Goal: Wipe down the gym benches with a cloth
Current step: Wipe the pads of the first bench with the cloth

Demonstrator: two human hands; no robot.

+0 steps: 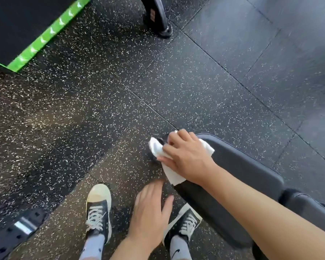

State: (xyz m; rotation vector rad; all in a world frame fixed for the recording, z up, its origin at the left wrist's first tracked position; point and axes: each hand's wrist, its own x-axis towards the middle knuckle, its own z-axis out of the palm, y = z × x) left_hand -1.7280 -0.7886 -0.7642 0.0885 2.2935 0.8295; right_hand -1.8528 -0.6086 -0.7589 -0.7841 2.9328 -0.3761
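Observation:
A black padded gym bench [238, 166] runs from the middle of the view to the lower right. My right hand [184, 156] lies on a white cloth [159, 147] at the bench's near-left end and presses it down with fingers spread over it. The cloth drapes over the pad's edge. My left hand [150, 212] hovers lower down, beside the bench's side, with relaxed fingers and nothing in it.
Speckled black rubber floor [101, 109] lies all around. A black mat with a green stripe [45, 36] is at the top left, a black machine leg [158, 17] at the top, a perforated metal frame [17, 229] at the bottom left. My two sneakers [99, 209] stand below.

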